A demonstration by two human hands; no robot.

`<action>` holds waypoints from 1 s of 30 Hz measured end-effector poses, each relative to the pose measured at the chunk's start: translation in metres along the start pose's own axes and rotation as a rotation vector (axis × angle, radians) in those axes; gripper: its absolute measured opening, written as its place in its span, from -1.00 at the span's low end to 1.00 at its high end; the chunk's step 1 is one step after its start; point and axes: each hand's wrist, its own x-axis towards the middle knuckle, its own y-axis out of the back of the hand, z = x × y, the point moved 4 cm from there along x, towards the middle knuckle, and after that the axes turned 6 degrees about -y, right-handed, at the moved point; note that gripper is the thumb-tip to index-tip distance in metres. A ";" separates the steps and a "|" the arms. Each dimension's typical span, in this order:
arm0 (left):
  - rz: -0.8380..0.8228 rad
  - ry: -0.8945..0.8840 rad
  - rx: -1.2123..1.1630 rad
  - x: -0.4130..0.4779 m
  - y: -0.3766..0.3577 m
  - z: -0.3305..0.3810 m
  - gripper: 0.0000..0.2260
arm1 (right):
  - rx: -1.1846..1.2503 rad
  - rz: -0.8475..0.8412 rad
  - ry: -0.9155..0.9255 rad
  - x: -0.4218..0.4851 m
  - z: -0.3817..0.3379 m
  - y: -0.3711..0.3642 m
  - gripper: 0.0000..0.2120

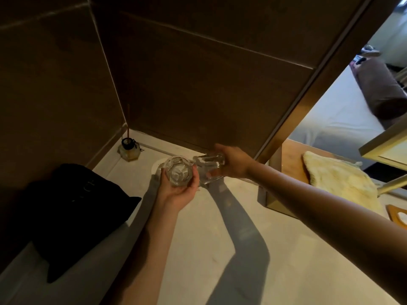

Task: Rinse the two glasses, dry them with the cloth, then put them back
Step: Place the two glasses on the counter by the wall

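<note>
Both hands hold glasses above the counter (193, 249) near its back corner: left hand (176, 194) cups the near glass (178, 171), right hand (234, 164) grips the tilted glass (208, 169). They sit just beside each other; a bump could chip them.

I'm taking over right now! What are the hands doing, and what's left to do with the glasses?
Left hand grips one glass, its mouth facing the camera.
Right hand grips the other glass, tilted.
Both are held close together above the counter.
The yellow cloth lies to the right, untouched.
Whether the glasses are rinsed or dried cannot be told.
Left to do, at least: put them back.
</note>
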 end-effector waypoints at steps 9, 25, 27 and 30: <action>0.094 -0.030 -0.265 0.011 -0.003 0.024 -0.38 | -0.365 -0.004 0.080 0.028 -0.019 -0.019 -0.33; 0.111 0.015 -0.325 0.014 -0.010 0.036 -0.38 | -0.478 0.006 0.126 0.027 -0.028 -0.022 -0.29; 0.112 0.012 -0.317 0.017 -0.009 0.038 -0.40 | -0.495 -0.004 0.131 0.027 -0.027 -0.025 -0.28; 0.106 -0.008 -0.322 0.021 -0.008 0.040 -0.43 | -0.501 0.010 0.134 0.025 -0.028 -0.028 -0.27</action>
